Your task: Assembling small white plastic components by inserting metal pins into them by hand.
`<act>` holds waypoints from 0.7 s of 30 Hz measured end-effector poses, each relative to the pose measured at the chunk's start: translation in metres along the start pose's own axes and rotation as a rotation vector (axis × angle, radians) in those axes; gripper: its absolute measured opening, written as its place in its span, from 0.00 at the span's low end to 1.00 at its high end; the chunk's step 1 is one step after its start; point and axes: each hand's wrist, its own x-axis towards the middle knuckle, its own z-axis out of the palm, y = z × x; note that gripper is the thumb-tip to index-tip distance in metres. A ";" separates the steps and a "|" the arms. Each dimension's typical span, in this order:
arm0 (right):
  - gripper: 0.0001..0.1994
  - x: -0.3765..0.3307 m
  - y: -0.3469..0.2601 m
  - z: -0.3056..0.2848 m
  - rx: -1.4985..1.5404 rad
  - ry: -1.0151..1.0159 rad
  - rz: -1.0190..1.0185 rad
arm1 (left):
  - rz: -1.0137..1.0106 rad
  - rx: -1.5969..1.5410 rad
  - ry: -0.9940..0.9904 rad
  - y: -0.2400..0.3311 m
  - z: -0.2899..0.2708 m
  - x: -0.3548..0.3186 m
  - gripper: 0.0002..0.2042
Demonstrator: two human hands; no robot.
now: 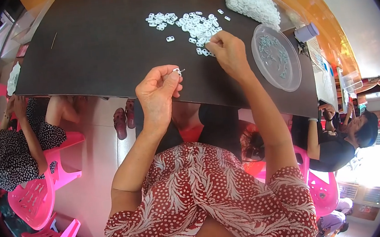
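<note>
My left hand [157, 92] is closed in a pinch over the near edge of the dark table. Between its thumb and forefinger is a small white plastic piece with two holes [177, 71], and a thin metallic pin [183, 70] sticks out to its right. At the near right edge of a loose pile of white two-hole pieces [197, 25], my right hand [230, 53] has its thumb and forefinger pressed together. Whatever they grip, if anything, is hidden. A round clear tub [257, 52] with small grey-green slender parts lies right of that hand.
A clear bag of white pieces [252, 3] lies at the back right. A lilac cup [306, 32] and keys [302, 48] are beyond the tub. Other people sit left and right on pink plastic chairs [36, 204]. A thin stick [54, 40] lies on the table's left part.
</note>
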 end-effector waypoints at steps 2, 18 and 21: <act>0.04 -0.007 -0.009 -0.011 0.455 -0.096 0.225 | -0.001 -0.007 0.001 -0.001 0.000 0.000 0.06; 0.08 -0.044 -0.056 -0.009 1.222 -0.248 0.406 | 0.036 -0.016 0.003 0.004 0.007 -0.015 0.07; 0.08 -0.048 -0.062 -0.009 1.166 -0.230 0.403 | 0.043 -0.022 0.013 0.001 0.007 -0.016 0.06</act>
